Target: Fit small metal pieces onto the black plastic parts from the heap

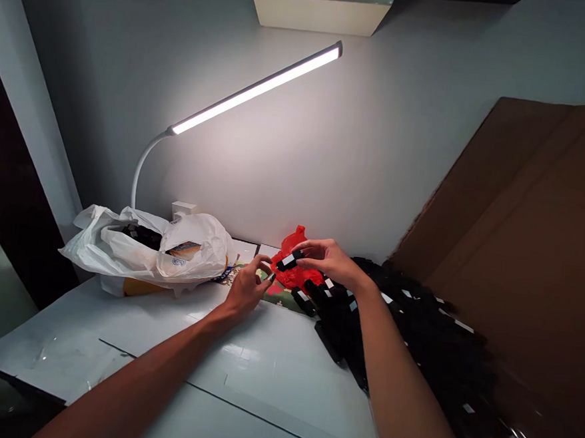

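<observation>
Forearms (162, 363) cross tabletop edge (30, 382); right hand (332, 262) pinches piece (289, 260).

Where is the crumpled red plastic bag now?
Head view, centre: the crumpled red plastic bag lies by the wall behind the right hand holding a small black piece, left of the black pile.

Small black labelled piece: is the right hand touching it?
Touching. The head view shows the right hand pinching the small black piece by one end, between thumb and fingertips.
</observation>
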`<act>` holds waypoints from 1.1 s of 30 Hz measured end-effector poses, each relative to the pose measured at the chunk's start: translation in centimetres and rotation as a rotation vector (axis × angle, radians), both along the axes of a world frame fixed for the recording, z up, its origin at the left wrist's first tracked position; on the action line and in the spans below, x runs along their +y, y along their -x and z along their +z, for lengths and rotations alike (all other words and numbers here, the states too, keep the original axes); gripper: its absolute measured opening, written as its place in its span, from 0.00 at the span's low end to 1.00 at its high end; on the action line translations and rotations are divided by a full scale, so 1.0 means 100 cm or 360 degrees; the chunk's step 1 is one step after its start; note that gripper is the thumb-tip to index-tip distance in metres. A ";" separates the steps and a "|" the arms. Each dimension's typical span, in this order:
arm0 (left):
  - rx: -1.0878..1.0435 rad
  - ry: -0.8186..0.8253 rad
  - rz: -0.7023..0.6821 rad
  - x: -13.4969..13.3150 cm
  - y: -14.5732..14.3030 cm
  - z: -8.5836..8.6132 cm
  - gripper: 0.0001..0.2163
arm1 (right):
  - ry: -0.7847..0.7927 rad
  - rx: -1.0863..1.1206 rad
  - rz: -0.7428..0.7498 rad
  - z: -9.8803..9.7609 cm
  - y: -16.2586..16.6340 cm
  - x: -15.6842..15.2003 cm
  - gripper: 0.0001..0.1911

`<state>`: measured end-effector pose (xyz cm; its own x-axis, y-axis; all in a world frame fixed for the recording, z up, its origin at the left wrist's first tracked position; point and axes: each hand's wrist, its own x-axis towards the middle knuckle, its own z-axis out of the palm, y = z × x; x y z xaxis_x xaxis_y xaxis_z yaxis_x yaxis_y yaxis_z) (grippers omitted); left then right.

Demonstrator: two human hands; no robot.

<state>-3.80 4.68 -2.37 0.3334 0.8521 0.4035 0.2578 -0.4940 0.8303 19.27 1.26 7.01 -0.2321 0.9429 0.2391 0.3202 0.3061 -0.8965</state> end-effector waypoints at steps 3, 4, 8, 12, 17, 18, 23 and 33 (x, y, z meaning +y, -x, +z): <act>-0.0072 0.0061 0.0020 0.001 0.000 0.000 0.13 | 0.0037 -0.0105 -0.0203 0.003 -0.012 -0.002 0.24; -0.0098 0.0098 0.0033 0.002 0.000 0.000 0.13 | 0.0070 -0.0175 -0.0267 0.004 -0.016 -0.002 0.24; -0.0150 0.0185 0.0113 0.004 0.000 0.002 0.14 | 0.0165 -0.0456 -0.0555 0.007 -0.039 -0.009 0.20; 0.0017 0.0129 0.0059 0.001 0.001 0.003 0.11 | 0.0163 -0.0588 -0.0788 0.012 -0.060 -0.020 0.16; 0.0334 -0.0001 -0.0222 -0.005 0.000 -0.001 0.09 | 0.0128 -0.0636 -0.0630 0.024 -0.058 -0.030 0.14; 0.0358 -0.0010 -0.0245 -0.005 0.000 -0.002 0.10 | 0.0134 -0.0637 -0.0574 0.027 -0.053 -0.031 0.15; 0.0467 -0.0066 -0.0324 -0.006 0.001 -0.002 0.12 | 0.0212 -0.0606 -0.0231 0.036 -0.026 -0.030 0.18; 0.0744 -0.0243 -0.0415 -0.017 0.003 0.004 0.17 | 0.0498 -0.0684 -0.0002 0.025 -0.014 -0.025 0.19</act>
<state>-4.13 2.95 -1.94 0.6985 0.6609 0.2744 0.4349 -0.6965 0.5707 20.65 -1.25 9.48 -0.2461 0.9542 -0.1703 0.6788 0.0443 -0.7330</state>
